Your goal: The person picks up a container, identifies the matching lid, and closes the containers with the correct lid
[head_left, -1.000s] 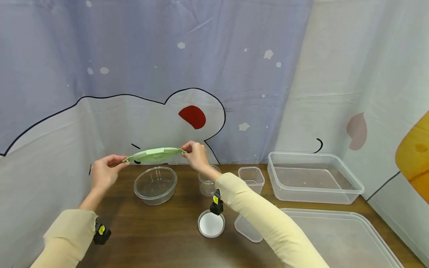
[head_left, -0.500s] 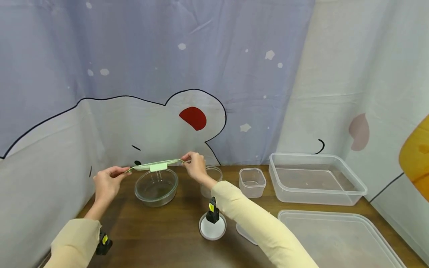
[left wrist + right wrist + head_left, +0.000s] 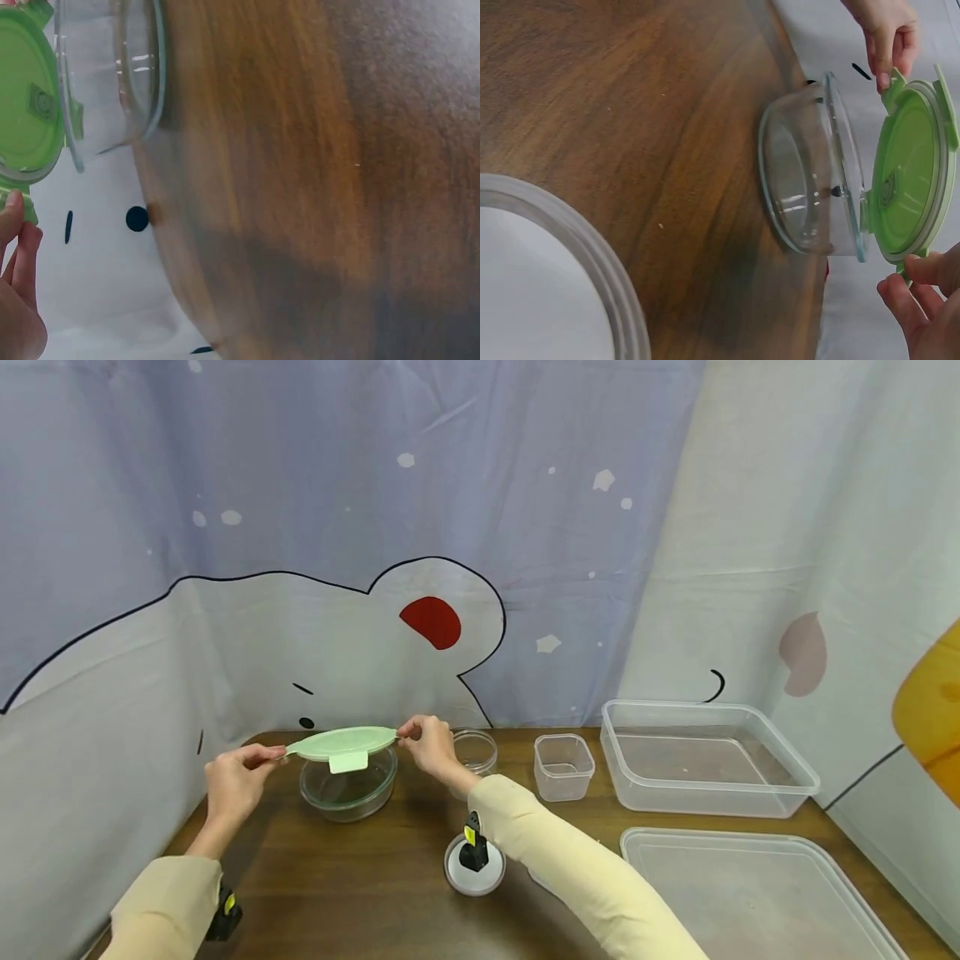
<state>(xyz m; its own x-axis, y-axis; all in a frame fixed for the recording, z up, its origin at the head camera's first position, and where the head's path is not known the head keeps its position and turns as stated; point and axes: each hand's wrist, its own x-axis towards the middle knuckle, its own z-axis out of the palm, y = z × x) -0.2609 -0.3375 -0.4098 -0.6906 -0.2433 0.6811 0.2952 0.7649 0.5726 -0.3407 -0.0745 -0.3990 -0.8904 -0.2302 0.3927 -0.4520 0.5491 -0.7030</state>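
A round green lid [image 3: 341, 742] with flap clips hangs tilted just above a round clear glass bowl [image 3: 348, 800]. My left hand [image 3: 235, 781] pinches the clip tab at the lid's left side; my right hand [image 3: 433, 747] pinches the tab at its right. The right wrist view shows the lid's underside [image 3: 911, 176] over the bowl [image 3: 799, 176], with one clip close to the rim; whether they touch I cannot tell. In the left wrist view the lid [image 3: 26, 97] stands beside the bowl's rim, and fingers [image 3: 26, 262] hold its lower tab.
Right of the bowl stand a round clear jar [image 3: 475, 750], a small square container [image 3: 564, 768] and a large rectangular box [image 3: 708, 797]. A round white-centred lid [image 3: 487, 881] and a large flat lid [image 3: 750, 893] lie nearer. A patterned curtain [image 3: 525, 527] rises behind the table.
Both hands have lowered the green lid toward the bowl. It has tilted so that its top face and front clip now show to the head view.
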